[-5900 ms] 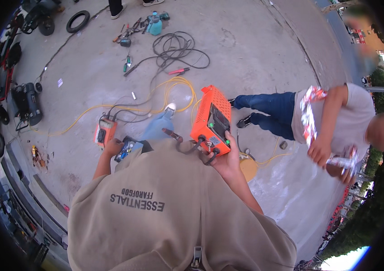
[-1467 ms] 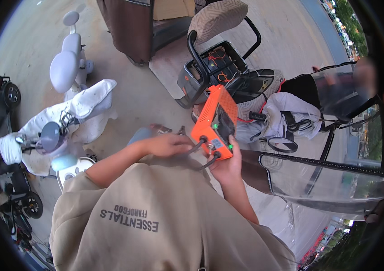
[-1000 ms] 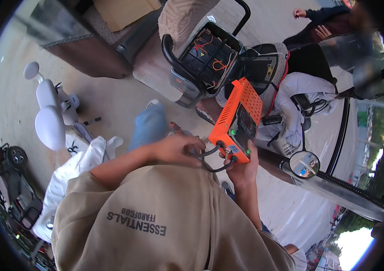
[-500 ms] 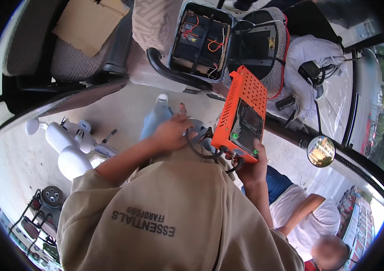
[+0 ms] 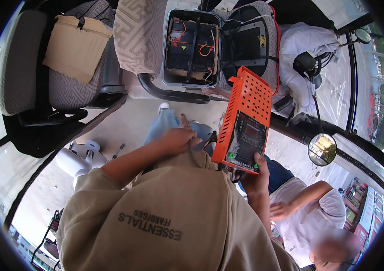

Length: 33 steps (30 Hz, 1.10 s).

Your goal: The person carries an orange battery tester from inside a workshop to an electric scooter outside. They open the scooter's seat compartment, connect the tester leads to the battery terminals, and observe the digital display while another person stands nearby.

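My right hand (image 5: 259,177) grips the lower end of an orange battery charger (image 5: 246,118), a perforated metal box with a dark panel, a small screen and green buttons. The thumb lies beside one button. Left of the charger, my left hand (image 5: 179,141) is closed round a dark cable (image 5: 195,156). A reddish-tipped piece, perhaps a clip, points up from those fingers; its kind is unclear. A dark clamp (image 5: 210,141) hangs between the left hand and the charger. Beyond, an open case (image 5: 164,54) holds black batteries (image 5: 184,49) with orange and white wires.
Patterned seats (image 5: 140,36) and cardboard (image 5: 76,47) lie at the far left. A black panel (image 5: 248,43), a white plastic bag (image 5: 291,49) and a black adapter (image 5: 305,63) are at the far right. A round mirror (image 5: 322,149) and another person (image 5: 307,207) are on the right.
The view has shifted, bringing more of the left seat in. My right hand still holds the charger, turned slightly more upright. My left hand stays closed near my lap; the cable loop shows less.
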Each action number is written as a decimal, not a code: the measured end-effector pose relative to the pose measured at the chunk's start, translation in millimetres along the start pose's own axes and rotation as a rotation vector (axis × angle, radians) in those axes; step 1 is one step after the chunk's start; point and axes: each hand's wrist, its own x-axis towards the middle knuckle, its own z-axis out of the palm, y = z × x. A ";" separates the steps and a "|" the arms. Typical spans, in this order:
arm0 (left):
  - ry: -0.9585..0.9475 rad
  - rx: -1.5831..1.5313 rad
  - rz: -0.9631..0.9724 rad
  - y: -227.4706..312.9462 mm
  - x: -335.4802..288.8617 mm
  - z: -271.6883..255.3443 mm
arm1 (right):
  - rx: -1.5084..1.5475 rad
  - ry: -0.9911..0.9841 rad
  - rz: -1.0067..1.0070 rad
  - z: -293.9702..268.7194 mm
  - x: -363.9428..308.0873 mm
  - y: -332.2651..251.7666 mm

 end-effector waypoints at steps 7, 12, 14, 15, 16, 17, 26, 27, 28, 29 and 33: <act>0.166 -0.025 0.045 0.7 -10.5 -25.0 | 0.062 0.017 0.078 -7.9 6.7 0.0; 0.236 -0.105 0.070 8.8 -14.9 -42.6 | 0.086 0.068 0.092 -3.8 13.2 0.2; 0.187 -0.282 0.057 14.8 -17.1 -50.0 | 0.080 0.041 0.112 -3.5 15.3 -0.4; 0.161 -0.370 0.050 19.0 -18.4 -53.4 | 0.083 0.032 0.110 -3.2 16.8 0.6; 0.154 -0.412 0.049 29.7 -20.7 -58.1 | 0.086 0.029 0.108 -3.2 15.9 -0.1; 0.148 -0.454 0.048 42.6 -22.6 -63.2 | 0.090 0.037 0.110 -2.3 15.9 -0.3; 0.108 -0.465 0.136 58.5 -15.5 -75.1 | 0.122 0.063 0.116 5.3 24.7 6.5; 0.104 -0.477 0.136 57.4 -15.9 -75.2 | 0.121 0.061 0.115 6.7 24.8 6.0; 0.087 -0.541 0.118 58.5 -17.1 -75.8 | 0.119 0.062 0.114 8.0 23.1 4.4; 0.069 -0.605 0.099 60.0 -18.8 -76.2 | 0.128 0.065 0.112 8.6 21.5 3.5; 0.002 -0.535 0.156 71.7 -21.1 -86.8 | 0.158 0.101 0.108 11.5 15.8 0.0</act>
